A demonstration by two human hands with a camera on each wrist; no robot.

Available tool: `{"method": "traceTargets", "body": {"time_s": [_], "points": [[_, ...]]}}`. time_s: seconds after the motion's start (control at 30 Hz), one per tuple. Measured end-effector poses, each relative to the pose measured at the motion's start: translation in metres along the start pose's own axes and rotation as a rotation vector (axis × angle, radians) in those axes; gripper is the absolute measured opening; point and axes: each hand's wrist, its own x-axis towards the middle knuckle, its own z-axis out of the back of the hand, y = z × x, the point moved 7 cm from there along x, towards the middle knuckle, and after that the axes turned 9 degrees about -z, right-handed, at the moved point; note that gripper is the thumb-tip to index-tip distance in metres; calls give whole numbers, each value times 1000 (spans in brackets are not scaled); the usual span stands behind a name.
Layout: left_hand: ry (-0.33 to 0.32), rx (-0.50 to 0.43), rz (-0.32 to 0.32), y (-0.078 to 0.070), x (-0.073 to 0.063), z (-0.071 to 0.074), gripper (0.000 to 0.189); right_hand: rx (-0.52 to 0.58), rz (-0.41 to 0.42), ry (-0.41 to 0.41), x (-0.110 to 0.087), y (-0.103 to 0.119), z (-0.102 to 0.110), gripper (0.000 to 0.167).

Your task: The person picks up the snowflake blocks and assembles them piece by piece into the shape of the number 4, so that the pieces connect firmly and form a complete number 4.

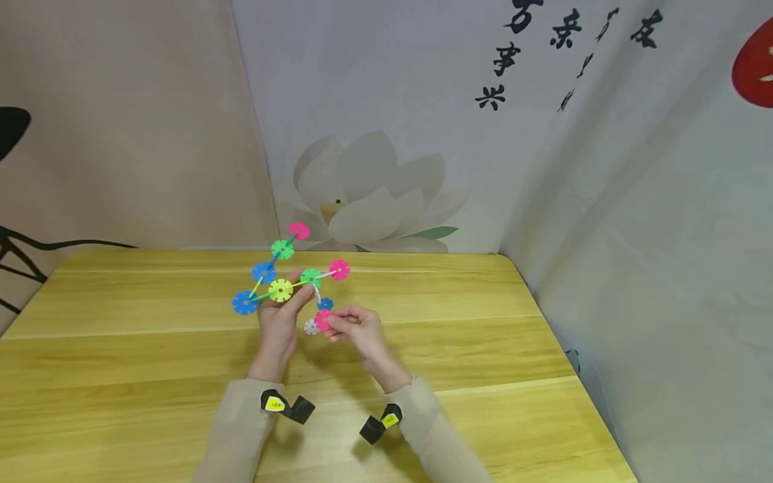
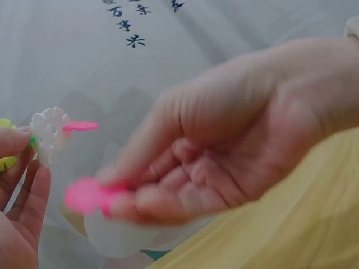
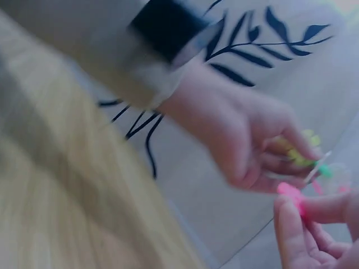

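Slotted snowflake discs in green, yellow, blue, pink and white are joined into a branching chain. My left hand (image 1: 279, 329) grips this chain near the yellow disc (image 1: 280, 290) and the green disc (image 1: 311, 278), its thumb lying along it. To the right of it, my right hand (image 1: 360, 330) pinches a pink disc (image 1: 323, 320) between thumb and fingers. A blue disc (image 1: 325, 304) and a white disc (image 1: 311, 327) show close beside that pink disc; I cannot tell whether it joins them. In the left wrist view the pinched pink disc (image 2: 87, 196) is blurred.
Both hands are above a wooden table (image 1: 471, 349). Behind it hangs a pale curtain (image 1: 386, 87) with a lotus print and dark characters. Black camera mounts (image 1: 302, 409) are strapped over both sleeves. A dark cable (image 1: 78, 243) runs at the left edge.
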Motion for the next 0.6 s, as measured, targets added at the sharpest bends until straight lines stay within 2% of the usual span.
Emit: {"method": "traceTargets", "body": {"time_s": [0.17, 0.4, 0.6], "points": [[-12, 39, 12, 2, -2, -3, 25, 111, -8, 30, -10, 12, 1, 5], [-39, 45, 59, 8, -4, -6, 26, 156, 1, -2, -13, 13, 1, 10], [-40, 67, 40, 9, -5, -8, 26, 277, 11, -17, -14, 12, -1, 11]]}}
